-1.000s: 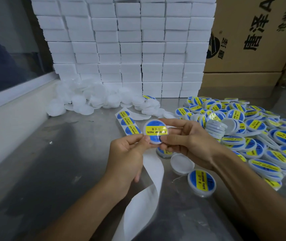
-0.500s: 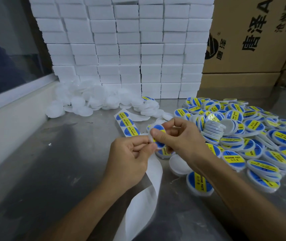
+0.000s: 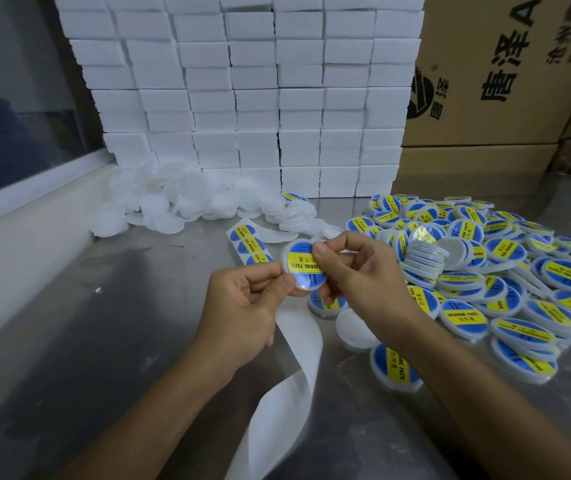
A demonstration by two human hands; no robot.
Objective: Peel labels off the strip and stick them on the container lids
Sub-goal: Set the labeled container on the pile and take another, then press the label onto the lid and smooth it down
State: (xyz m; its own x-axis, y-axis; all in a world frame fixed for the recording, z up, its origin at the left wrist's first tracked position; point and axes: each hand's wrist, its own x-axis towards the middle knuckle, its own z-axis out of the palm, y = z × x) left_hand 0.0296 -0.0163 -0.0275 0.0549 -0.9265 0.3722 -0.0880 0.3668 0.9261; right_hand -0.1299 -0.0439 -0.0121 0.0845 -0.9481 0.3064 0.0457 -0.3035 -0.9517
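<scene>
A round white lid [image 3: 299, 266] with a blue and yellow label on it is held up between both hands above the metal table. My left hand [image 3: 246, 308] pinches its lower left edge. My right hand [image 3: 360, 275] pinches the lid with the thumb pressed on the label. The label strip [image 3: 247, 242] lies behind the lid with three labels showing. Its bare white backing [image 3: 298, 368] trails toward me under my left hand.
A heap of labelled lids [image 3: 506, 271] fills the right side. Plain white lids [image 3: 173, 202] are piled at the back left, one blank lid [image 3: 353, 329] below my right wrist. White boxes [image 3: 260, 98] and a cardboard carton [image 3: 506, 71] stand behind. A window ledge runs along the left.
The lid was turned edge-on and hidden by my right fingers half a second ago. It now faces up again, with my right thumb pressed on the label.
</scene>
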